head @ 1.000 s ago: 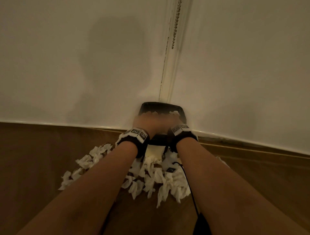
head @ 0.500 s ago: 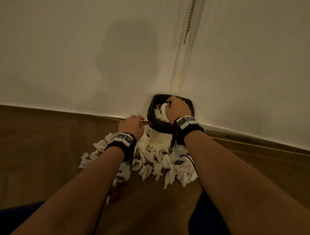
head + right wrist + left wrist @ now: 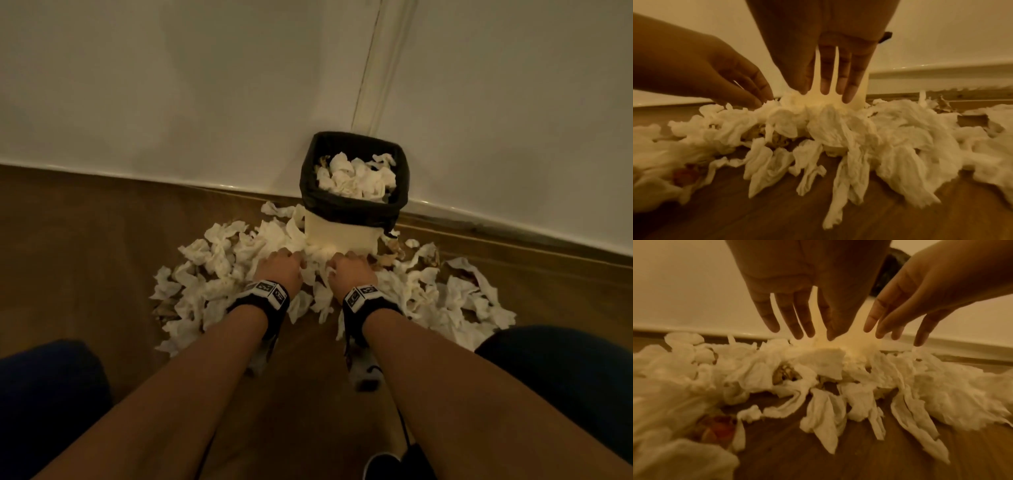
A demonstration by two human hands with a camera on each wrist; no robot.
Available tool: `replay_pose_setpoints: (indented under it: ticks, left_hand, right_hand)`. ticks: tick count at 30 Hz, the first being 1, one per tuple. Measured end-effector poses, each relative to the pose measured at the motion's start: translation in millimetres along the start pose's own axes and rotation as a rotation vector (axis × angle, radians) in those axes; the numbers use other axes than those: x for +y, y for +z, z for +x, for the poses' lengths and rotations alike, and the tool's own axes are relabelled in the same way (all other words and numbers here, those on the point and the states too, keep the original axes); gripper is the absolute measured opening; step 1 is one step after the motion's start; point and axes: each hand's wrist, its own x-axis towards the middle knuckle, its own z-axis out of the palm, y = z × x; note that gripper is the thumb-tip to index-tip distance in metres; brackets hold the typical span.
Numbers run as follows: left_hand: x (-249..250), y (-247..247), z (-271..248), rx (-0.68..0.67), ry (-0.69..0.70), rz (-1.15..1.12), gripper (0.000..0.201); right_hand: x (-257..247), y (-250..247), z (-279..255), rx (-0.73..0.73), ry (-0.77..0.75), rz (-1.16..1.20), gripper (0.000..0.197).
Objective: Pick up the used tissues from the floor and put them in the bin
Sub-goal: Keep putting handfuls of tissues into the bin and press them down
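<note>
White tissues [image 3: 219, 260] are being reached again | left hand [image 3: 279, 270], right hand [image 3: 351, 272]: fingers released, emptied | bin [image 3: 354, 209] being filled further.

Crumpled soft paper tissues [image 3: 219, 260] lie on smooth wood-look floor [image 3: 85, 246]; the bin [image 3: 342, 233] wears a glossy black plastic liner [image 3: 346, 207].

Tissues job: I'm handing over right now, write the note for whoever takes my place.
Left hand: open, fingers straight, reaching down onto the tissues on the floor, holding nothing.
Right hand: open as well, beside the left, fingertips at the heap just in front of the bin.
Bin: upright against the wall, black liner folded over its rim, a layer of tissues in the bin.
Done: some tissues binned.
Left: the big heap spread in front of the bin and to both sides.
</note>
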Motion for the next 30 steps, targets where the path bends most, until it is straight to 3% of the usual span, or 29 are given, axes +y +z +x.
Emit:
replay_pose_setpoints:
  ticks: [6, 9, 13, 17, 22, 25, 30]
  left_hand:
    - [11.3, 31.2, 8.2, 0.007, -0.062, -0.127, 0.026]
    - [13.0, 43.9, 19.0, -0.045, -0.104, -0.136, 0.052]
    - [12.1, 56.8, 23.8, -0.180, 0.035, 0.084, 0.036]
    - [11.3, 52.2, 23.7, -0.232, 0.116, 0.090, 0.048]
    - [11.0, 33.0, 22.0, -0.121, 0.017, -0.058, 0.037]
    - [7.4, 19.5, 15.8, -0.062, -0.011, -0.147, 0.033]
    - [0.0, 15.0, 4.8, -0.063, -0.077, -0.085, 0.045]
  right_hand:
    - [19.0, 34.0, 12.7, -0.123, 0.023, -0.061, 0.052]
    - [20.6, 43.2, 16.4, -0.200, 0.082, -0.060, 0.054]
    - [28.9, 56.7, 17.8, -0.376, 0.081, -0.159, 0.058]
    - [33.5, 58.9, 14.2, -0.312, 0.123, 0.094, 0.053]
    - [27.5, 29.1, 9.1, -0.228, 0.122, 0.136, 0.033]
    - [29.7, 14.1, 3.5, -0.178, 0.121, 0.118, 0.030]
    - [37.4, 5.4, -4.6, -0.084, 0.224, 0.204, 0.027]
